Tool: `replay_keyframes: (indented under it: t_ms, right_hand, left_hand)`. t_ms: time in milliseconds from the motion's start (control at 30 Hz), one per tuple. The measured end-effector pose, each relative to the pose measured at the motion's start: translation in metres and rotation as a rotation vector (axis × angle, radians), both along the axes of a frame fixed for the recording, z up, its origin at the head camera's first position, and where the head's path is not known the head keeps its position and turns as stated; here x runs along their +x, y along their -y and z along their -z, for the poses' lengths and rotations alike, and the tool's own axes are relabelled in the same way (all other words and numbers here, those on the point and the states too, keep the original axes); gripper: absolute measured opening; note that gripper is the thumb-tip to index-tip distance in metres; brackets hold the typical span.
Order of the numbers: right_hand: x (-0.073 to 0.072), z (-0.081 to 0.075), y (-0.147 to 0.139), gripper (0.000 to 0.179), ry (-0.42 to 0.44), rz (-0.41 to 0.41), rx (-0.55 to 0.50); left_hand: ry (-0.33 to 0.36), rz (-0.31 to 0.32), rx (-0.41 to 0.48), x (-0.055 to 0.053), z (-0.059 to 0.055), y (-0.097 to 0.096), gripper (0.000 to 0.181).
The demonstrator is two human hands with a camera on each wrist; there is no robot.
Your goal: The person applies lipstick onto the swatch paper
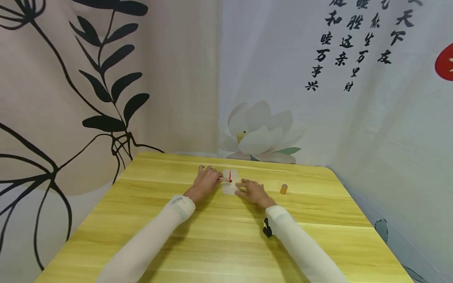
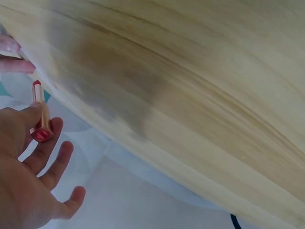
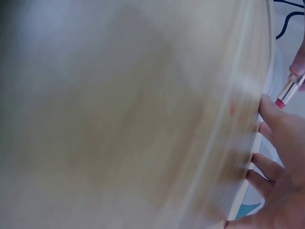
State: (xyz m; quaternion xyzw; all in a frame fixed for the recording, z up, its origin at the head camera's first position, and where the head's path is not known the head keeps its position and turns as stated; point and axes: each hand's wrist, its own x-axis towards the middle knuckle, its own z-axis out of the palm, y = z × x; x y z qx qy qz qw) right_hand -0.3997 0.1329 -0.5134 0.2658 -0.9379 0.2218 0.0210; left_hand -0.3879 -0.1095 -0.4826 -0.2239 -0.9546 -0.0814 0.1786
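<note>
My left hand [image 1: 206, 181] pinches a lipstick [image 2: 45, 114] between thumb and forefinger, its other fingers spread loosely. The lipstick's red tip is extended and, in the head view, overlaps a small white sheet of paper [image 1: 230, 190] on the table. A red streak [image 1: 230, 174] runs up the sheet from near that tip. My right hand [image 1: 255, 192] lies at the sheet's right side, fingertips right at its edge, fingers extended and spread. In the right wrist view the lipstick [image 3: 289, 90] points toward this right hand [image 3: 283, 162].
A small orange-brown cylinder [image 1: 284, 189], which looks like a cap, stands on the table to the right of my right hand. The wooden table [image 1: 226, 243] ends at the back against a printed curtain [image 1: 184, 78] with leaves, a lotus and writing.
</note>
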Motion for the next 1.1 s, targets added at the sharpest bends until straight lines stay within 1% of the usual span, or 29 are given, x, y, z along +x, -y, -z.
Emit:
replay_keyframes:
  t_ms: [233,267,400,533,667,800,1100]
  right_hand:
    - [0.002,0.002,0.003,0.042,0.020,-0.010,0.002]
    - [0.002,0.002,0.003,0.043,0.020,-0.012,0.004]
    - [0.002,0.002,0.003,0.043,0.009,-0.018,0.011]
    - [0.001,0.001,0.003,0.044,0.000,-0.022,0.033]
    - [0.001,-0.001,0.002,0.043,0.004,-0.010,0.035]
    - [0.002,-0.003,0.001,0.043,0.019,0.008,0.035]
    - [0.005,-0.004,0.000,0.042,0.018,0.008,0.021]
  left_hand:
    - [0.037,-0.048,-0.062,-0.001,0.004,-0.003,0.015]
    - [0.044,-0.051,-0.063,-0.001,0.005,-0.003,0.016]
    - [0.034,-0.047,-0.053,-0.002,0.007,-0.005,0.015]
    - [0.035,-0.046,-0.045,-0.002,0.006,-0.007,0.014]
    - [0.040,-0.051,-0.048,-0.001,0.005,-0.009,0.009]
    - [0.034,-0.050,-0.064,0.002,0.006,-0.010,0.008]
    - [0.005,-0.012,-0.089,0.015,0.008,-0.006,0.011]
